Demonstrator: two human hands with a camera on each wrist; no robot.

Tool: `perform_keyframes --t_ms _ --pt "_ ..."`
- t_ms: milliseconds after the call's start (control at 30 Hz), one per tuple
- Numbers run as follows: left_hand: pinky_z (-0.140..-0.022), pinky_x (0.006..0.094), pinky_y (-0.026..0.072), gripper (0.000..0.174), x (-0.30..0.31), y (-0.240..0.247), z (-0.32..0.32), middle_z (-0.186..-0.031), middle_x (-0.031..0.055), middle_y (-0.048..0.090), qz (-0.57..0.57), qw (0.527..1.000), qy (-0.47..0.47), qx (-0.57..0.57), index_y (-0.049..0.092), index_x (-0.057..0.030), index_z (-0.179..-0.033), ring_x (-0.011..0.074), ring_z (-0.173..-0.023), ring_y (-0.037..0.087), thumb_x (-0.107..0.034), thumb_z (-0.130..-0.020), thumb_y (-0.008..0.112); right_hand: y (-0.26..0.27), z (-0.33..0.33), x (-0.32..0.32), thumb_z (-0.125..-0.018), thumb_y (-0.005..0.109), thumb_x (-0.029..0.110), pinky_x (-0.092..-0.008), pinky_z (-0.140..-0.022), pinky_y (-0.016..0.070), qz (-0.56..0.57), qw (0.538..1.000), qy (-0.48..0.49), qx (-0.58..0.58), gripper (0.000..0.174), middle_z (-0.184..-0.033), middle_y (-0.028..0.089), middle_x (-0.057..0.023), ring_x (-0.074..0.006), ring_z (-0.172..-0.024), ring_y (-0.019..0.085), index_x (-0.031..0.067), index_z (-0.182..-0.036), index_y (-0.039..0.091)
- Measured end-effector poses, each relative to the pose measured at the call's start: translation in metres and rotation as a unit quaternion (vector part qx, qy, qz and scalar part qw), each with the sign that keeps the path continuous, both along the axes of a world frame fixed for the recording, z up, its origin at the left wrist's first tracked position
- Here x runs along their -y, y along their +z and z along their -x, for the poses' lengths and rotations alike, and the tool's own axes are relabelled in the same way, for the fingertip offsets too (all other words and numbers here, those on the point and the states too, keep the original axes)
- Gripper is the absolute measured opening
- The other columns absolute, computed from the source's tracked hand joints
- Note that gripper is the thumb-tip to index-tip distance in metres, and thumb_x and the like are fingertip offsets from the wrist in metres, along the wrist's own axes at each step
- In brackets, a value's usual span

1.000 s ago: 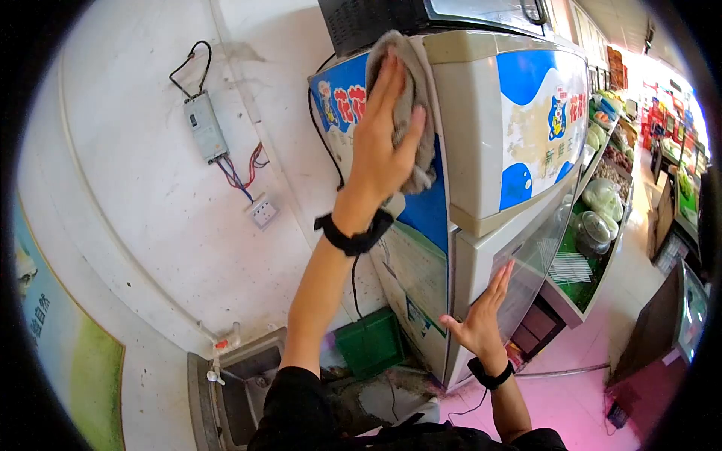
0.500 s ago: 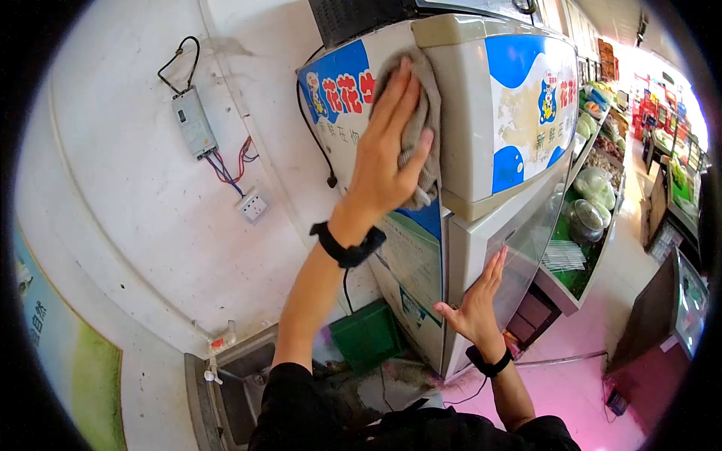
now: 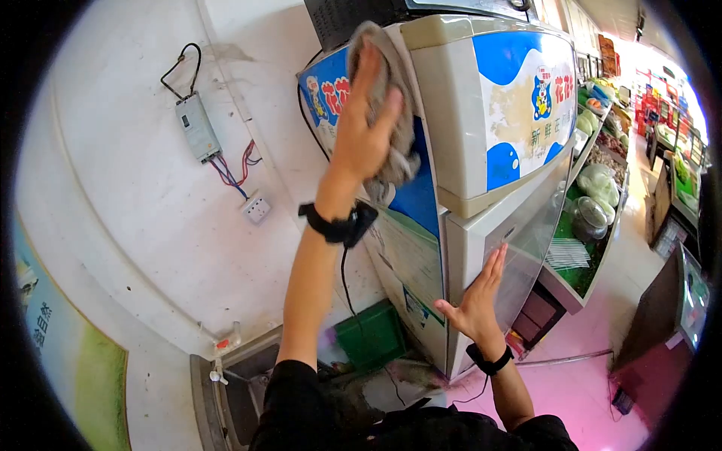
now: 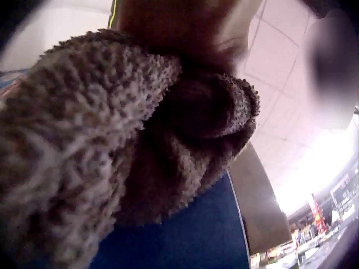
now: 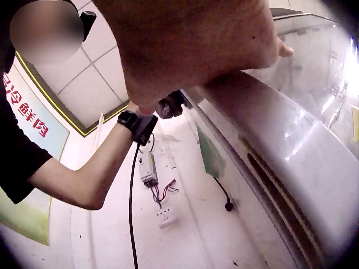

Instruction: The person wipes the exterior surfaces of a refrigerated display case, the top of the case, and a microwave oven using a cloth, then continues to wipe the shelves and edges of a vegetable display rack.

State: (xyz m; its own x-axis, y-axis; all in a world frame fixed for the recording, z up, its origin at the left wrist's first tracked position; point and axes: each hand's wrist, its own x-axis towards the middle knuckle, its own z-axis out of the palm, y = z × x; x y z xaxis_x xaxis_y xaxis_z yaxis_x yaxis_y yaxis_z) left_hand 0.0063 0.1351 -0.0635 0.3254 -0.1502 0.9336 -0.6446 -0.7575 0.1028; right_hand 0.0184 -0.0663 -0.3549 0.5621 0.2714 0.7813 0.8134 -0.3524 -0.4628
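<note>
A grey-brown fluffy cloth (image 3: pixel 401 90) lies against the upper side of a tall display fridge (image 3: pixel 444 124), near its front corner. My left hand (image 3: pixel 359 135) presses the cloth there with its fingers extended. In the left wrist view the cloth (image 4: pixel 67 140) fills much of the picture, bunched in folds over the blue side panel (image 4: pixel 185 230). Lower down, my right hand (image 3: pixel 477 301) rests with spread fingers on the front edge of the fridge's door (image 3: pixel 519 259). The right wrist view shows the back of that hand (image 5: pixel 190 47) over the grey door frame.
A black appliance (image 3: pixel 353 19) stands on the fridge. On the wall at left hang a breaker box (image 3: pixel 199 128) and a socket (image 3: pixel 256 208). A sink (image 3: pixel 244 391) and a green crate (image 3: pixel 370 338) are below. Vegetable shelves (image 3: pixel 575 297) stand at right.
My left hand slid the cloth down along the fridge's side edge, then back up and to the left. The right hand stays on the door, nearly still.
</note>
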Motion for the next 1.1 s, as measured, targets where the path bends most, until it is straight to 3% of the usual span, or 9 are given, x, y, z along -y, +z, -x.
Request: perform_keyframes --t_ms 67,133,200,267,433,567,667,867,1100 --pt "-0.121 0.0376 0.0235 0.069 -0.010 0.003 -0.012 -0.162 0.0177 0.028 0.047 0.996 -0.068 -0.040 0.029 -0.0012 -0.155 0.0308 -0.150 0.028 -0.031 -0.100 0.057 0.000 0.000 0.002 -0.072 0.069 0.076 -0.0575 -0.120 0.0058 0.010 1.000 0.001 -0.007 0.142 -0.158 -0.007 -0.0400 -0.0526 -0.149 -0.003 -0.0121 -0.152 -0.008" --pt "-0.121 0.0383 0.0214 0.066 0.003 -0.019 -0.001 -0.163 0.0181 0.026 0.022 1.000 0.001 -0.008 0.030 -0.0007 -0.155 0.0315 -0.151 0.025 -0.027 -0.100 0.056 0.002 -0.001 0.004 -0.072 0.070 0.076 -0.0574 -0.120 0.0053 0.014 1.000 -0.003 -0.010 0.142 -0.158 -0.007 -0.0400 -0.0523 -0.149 -0.003 -0.0126 -0.152 -0.008" --pt "-0.122 0.0396 0.0193 0.065 0.010 -0.057 0.002 -0.164 0.0181 0.024 0.012 0.999 -0.037 0.002 0.030 -0.0002 -0.155 0.0321 -0.151 0.023 -0.023 -0.099 0.055 0.003 0.001 0.004 -0.072 0.069 0.076 -0.0574 -0.120 0.0049 0.020 1.000 -0.004 -0.018 0.143 -0.158 -0.008 -0.0396 -0.0518 -0.150 -0.004 -0.0123 -0.152 -0.008" --pt "-0.122 0.0407 0.0184 0.064 0.008 -0.078 0.005 -0.164 0.0181 0.022 -0.026 0.999 0.006 -0.020 0.030 0.0007 -0.154 0.0324 -0.152 0.022 -0.019 -0.099 0.054 0.002 -0.002 0.001 -0.072 0.069 0.077 -0.0577 -0.120 0.0047 0.009 1.000 -0.004 -0.014 0.143 -0.158 -0.008 -0.0396 -0.0518 -0.150 -0.004 -0.0121 -0.152 -0.009" --pt "-0.121 0.0388 0.0212 0.066 -0.004 -0.013 0.000 -0.164 0.0190 0.023 0.049 0.994 -0.072 -0.061 0.030 0.0050 -0.153 0.0311 -0.151 0.025 -0.019 -0.098 0.056 -0.003 0.002 0.001 -0.072 0.068 0.078 -0.0585 -0.120 0.0043 0.001 1.000 0.008 -0.023 0.143 -0.158 -0.008 -0.0394 -0.0524 -0.149 -0.003 -0.0116 -0.152 -0.009" --pt "-0.119 0.0403 0.0276 0.063 0.002 -0.063 0.004 -0.162 0.0240 0.023 -0.034 0.999 0.001 -0.019 0.034 0.0085 -0.150 0.0354 -0.150 0.026 -0.018 -0.097 0.056 0.001 0.000 0.001 -0.072 0.066 0.079 -0.0585 -0.119 0.0036 -0.003 1.000 0.003 -0.023 0.143 -0.158 -0.009 -0.0391 -0.0520 -0.149 -0.004 -0.0108 -0.153 -0.010" --pt "-0.121 0.0394 0.0227 0.064 0.002 -0.095 0.010 -0.163 0.0211 0.023 -0.064 0.997 0.029 -0.035 0.034 0.0088 -0.149 0.0357 -0.150 0.024 -0.019 -0.096 0.056 -0.002 0.001 0.000 -0.072 0.065 0.080 -0.0587 -0.119 0.0041 0.004 1.000 0.006 -0.019 0.143 -0.158 -0.009 -0.0393 -0.0520 -0.149 -0.004 -0.0104 -0.153 -0.010" --pt "-0.121 0.0389 0.0217 0.062 0.005 -0.019 0.006 -0.164 0.0172 0.022 -0.020 1.000 -0.001 -0.024 0.034 0.0075 -0.150 0.0336 -0.151 0.023 -0.021 -0.098 0.054 -0.002 0.001 -0.001 -0.073 0.063 0.081 -0.0591 -0.119 0.0043 -0.008 1.000 0.014 -0.016 0.141 -0.158 -0.008 -0.0397 -0.0523 -0.149 -0.003 -0.0103 -0.153 -0.009" --pt "-0.121 0.0391 0.0227 0.062 0.010 -0.076 0.018 -0.164 0.0182 0.023 -0.048 0.997 0.032 -0.045 0.033 0.0032 -0.152 0.0336 -0.151 0.023 -0.021 -0.098 0.053 -0.002 0.000 -0.001 -0.072 0.064 0.081 -0.0578 -0.120 0.0037 -0.007 1.000 0.001 -0.005 0.142 -0.158 -0.007 -0.0394 -0.0519 -0.149 -0.002 -0.0105 -0.153 -0.008"
